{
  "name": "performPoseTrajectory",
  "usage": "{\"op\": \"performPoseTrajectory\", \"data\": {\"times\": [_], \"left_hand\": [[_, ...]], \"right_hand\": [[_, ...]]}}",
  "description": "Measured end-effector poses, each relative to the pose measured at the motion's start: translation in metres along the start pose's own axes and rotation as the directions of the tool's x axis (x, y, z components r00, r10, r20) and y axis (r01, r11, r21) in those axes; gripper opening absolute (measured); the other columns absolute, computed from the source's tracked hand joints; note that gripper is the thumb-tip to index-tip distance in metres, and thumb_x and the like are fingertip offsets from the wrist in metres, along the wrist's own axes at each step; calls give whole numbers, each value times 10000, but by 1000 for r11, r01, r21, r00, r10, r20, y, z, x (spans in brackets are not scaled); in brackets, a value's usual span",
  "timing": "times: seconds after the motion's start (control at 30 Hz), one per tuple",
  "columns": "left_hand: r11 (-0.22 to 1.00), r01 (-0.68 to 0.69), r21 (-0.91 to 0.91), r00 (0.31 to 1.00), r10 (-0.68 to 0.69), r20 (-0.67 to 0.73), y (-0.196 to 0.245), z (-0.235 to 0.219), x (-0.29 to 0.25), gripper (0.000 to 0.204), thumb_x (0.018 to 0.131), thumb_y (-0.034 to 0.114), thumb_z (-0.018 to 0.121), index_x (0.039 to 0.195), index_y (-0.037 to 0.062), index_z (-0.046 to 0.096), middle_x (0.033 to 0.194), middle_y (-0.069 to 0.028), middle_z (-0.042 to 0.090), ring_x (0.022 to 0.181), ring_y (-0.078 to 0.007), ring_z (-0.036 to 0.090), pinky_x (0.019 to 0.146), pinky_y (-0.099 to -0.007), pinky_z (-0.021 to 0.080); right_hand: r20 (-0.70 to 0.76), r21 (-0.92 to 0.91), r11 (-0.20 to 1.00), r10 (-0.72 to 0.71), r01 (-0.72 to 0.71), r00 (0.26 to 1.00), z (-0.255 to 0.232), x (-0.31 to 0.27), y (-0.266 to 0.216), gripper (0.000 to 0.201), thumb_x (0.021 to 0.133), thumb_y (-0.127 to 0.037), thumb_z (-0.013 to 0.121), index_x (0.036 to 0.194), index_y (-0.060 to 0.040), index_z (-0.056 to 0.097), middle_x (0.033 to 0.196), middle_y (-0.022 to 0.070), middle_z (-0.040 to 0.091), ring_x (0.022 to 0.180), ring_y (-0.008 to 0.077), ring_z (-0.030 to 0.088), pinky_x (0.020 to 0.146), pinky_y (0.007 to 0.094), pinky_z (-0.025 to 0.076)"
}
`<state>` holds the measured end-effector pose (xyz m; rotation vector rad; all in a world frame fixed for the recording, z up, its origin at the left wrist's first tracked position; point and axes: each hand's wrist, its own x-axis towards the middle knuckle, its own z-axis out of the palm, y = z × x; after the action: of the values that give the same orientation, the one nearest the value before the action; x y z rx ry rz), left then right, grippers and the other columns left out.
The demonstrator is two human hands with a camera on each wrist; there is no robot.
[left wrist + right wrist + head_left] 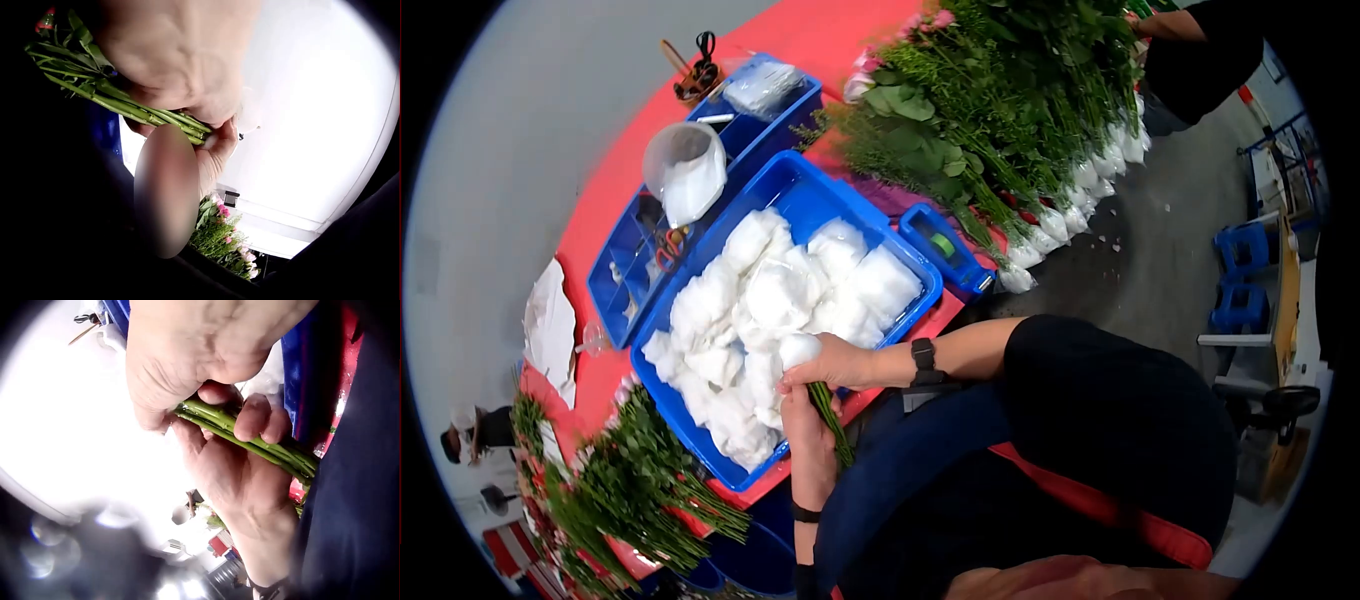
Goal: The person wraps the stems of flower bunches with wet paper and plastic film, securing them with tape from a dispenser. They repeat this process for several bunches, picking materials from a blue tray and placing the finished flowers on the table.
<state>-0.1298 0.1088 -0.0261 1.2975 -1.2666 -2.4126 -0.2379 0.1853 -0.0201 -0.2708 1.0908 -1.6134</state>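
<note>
My left hand (808,432) curls its fingers round a bundle of green flower stems (832,425); the right wrist view shows these fingers wrapped over the stems (250,440). From the other side, my right hand (840,362) pinches a white cotton wad (798,348) at the stem ends. The fingers of both hands meet there, and part of the wad is hidden behind them. In the left wrist view, leaves (75,53) fan out at the bundle's other end. Under the hands, a blue tray (795,185) holds a heap of white cotton pads (780,290).
Behind the tray stands a blue divided box (605,290) with scissors (668,248) and a clear tub (662,160). A tape dispenser (970,270) sits right of it. Bouquets (1010,130) with bagged ends line the right; loose flowers (640,480) lie left. Another person's arm (1175,27) reaches in.
</note>
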Motion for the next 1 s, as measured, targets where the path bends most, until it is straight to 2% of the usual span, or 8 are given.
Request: {"op": "performPoseTrajectory", "data": {"times": [0.13, 0.37, 0.47, 0.63, 0.73, 0.83, 0.93, 1.0], "left_hand": [[972, -200, -122, 974, 211, 82, -9, 7, -5, 312, 991, 313, 476, 928, 17, 552, 697, -71, 572, 476, -166, 516, 406, -259, 400], [981, -178, 73, 983, 175, 46, 7, -21, 2, 270, 960, 282, 549, 929, 15, 572, 764, -90, 626, 497, -131, 527, 417, -231, 406], [975, -171, 141, 980, 183, -78, 14, -30, 4, 262, 953, 275, 563, 913, 17, 571, 757, -92, 627, 481, -125, 518, 404, -228, 400], [950, -160, 267, 985, 173, -23, 6, -26, 0, 227, 933, 238, 594, 893, 15, 609, 739, -57, 625, 455, -105, 493, 398, -226, 381], [943, -83, 322, 996, 81, 20, 1, -19, -7, 207, 922, 214, 611, 887, 10, 626, 729, -47, 618, 454, -103, 487, 402, -228, 373], [956, -86, 279, 996, 79, 34, 5, -21, -10, 174, 913, 192, 621, 934, 19, 624, 741, -48, 627, 475, -105, 504, 412, -227, 382], [965, -96, 246, 994, 82, 68, 14, -25, -7, 182, 912, 191, 621, 980, 22, 610, 750, -51, 624, 481, -114, 516, 417, -232, 396], [974, -86, 208, 994, 69, 89, 14, -24, -6, 201, 912, 194, 620, 1018, 26, 591, 751, -52, 616, 484, -123, 522, 420, -237, 408]], "right_hand": [[26, 52, 996, -72, 70, 997, -9, 9, 10, 268, 775, -191, 701, 978, -28, 640, 858, 77, 671, 691, 113, 597, 595, 256, 473], [166, -203, 975, -56, 90, 985, -38, 15, 20, 199, 870, -197, 629, 879, -7, 687, 857, 72, 667, 766, 187, 632, 692, 317, 496], [208, -772, 536, -293, 341, 933, -55, 0, 13, 178, 868, -183, 617, 838, -20, 683, 907, 104, 666, 805, 265, 638, 731, 360, 494], [704, -710, -379, -366, 593, 609, -22, -8, -23, 130, 698, -229, 656, 736, -105, 660, 774, 73, 588, 751, 231, 587, 697, 336, 453], [757, -651, -282, -294, 704, 583, -7, 2, -53, 108, 667, -216, 696, 703, -114, 695, 836, 76, 606, 806, 256, 587, 715, 367, 445], [427, -726, 461, -278, 510, 860, -29, 38, -18, 391, 708, -218, 735, 1054, -61, 644, 961, 87, 633, 923, 204, 588, 754, 359, 464], [202, -187, 979, 124, -86, 971, -20, 15, -15, 568, 798, -242, 735, 1276, -40, 503, 1053, 114, 634, 930, 153, 593, 756, 272, 478], [117, 119, 993, 0, -14, 993, -12, 15, 11, 538, 835, -209, 703, 1276, 2, 479, 1035, 113, 648, 891, 157, 615, 762, 253, 481]]}}
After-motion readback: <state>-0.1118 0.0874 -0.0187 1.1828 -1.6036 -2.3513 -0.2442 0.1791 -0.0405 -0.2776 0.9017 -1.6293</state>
